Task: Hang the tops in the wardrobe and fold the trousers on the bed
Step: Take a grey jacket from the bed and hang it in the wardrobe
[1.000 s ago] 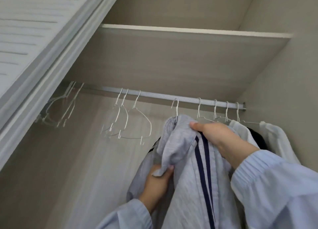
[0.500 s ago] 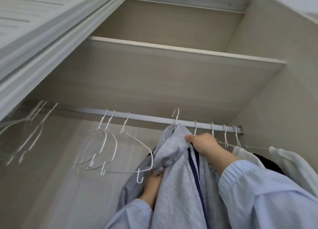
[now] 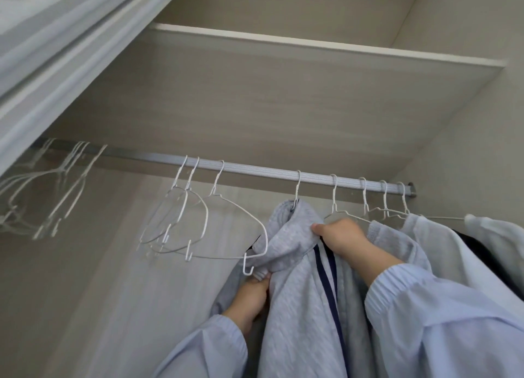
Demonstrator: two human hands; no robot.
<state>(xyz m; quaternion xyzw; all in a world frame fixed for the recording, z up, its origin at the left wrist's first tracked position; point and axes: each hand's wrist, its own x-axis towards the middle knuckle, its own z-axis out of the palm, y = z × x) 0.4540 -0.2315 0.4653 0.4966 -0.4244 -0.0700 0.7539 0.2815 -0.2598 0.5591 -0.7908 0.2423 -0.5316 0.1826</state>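
Observation:
A light grey top (image 3: 300,306) with two dark navy stripes hangs from a white wire hanger whose hook (image 3: 297,187) sits over the silver wardrobe rail (image 3: 255,169). My right hand (image 3: 340,235) grips the top's shoulder fabric just under the rail. Lower down, my left hand (image 3: 252,295) holds a bunched fold of the same top from below. Both arms wear pale blue sleeves.
Several empty white wire hangers (image 3: 198,216) hang left of the top, and more (image 3: 42,196) hang at the far left. To the right hang a white garment (image 3: 442,250) and a dark one (image 3: 479,250). A shelf (image 3: 312,45) runs overhead, a louvred door (image 3: 42,37) at left.
The hanger hook went from above the rail onto it. The view tilted and shifted, so the rail sits lower in frame. Both hands keep their hold on the grey top.

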